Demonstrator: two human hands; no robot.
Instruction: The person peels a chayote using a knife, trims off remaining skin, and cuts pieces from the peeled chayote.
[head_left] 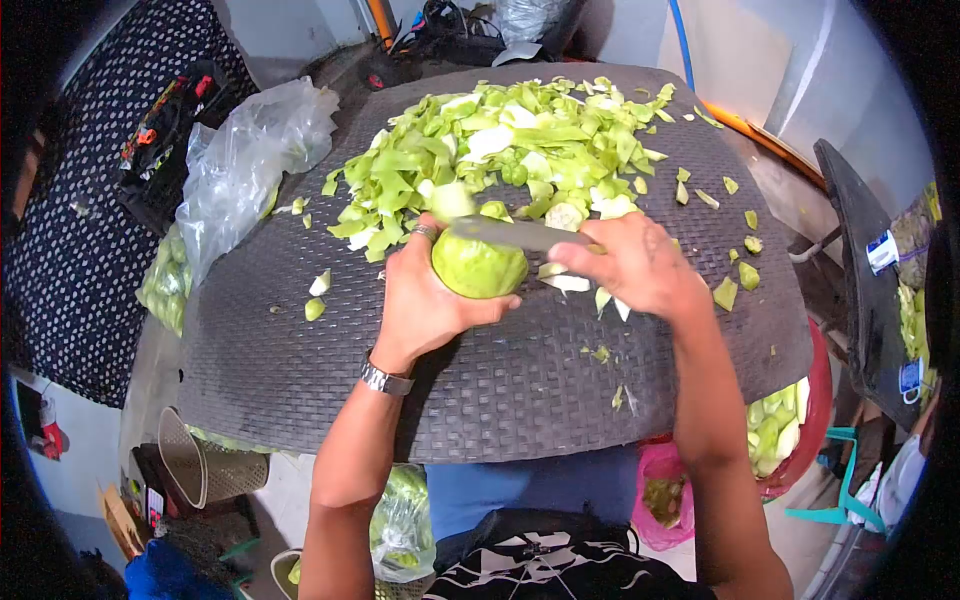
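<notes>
My left hand [420, 300] is wrapped round a round, bumpy light-green fruit [482, 268], guava-like in look, and holds it just above the table. A knife [520, 234] is gripped in my right hand [640, 265], its broad blade lying across the top of the fruit. At the blade's far end, a pale cut piece [452, 199] shows by my left fingers. The knife's handle is mostly hidden by my right hand. Just beyond both hands, a wide heap of green and white parings [480, 135] covers the back of the dark woven table [500, 390].
Loose scraps [748, 275] lie along the table's right side. A clear plastic bag [255, 150] rests on the left edge. Below the right edge, a red basin [822, 400] holds cut pieces, near a pink bag [655, 535]. A plastic basket [183, 455] stands lower left.
</notes>
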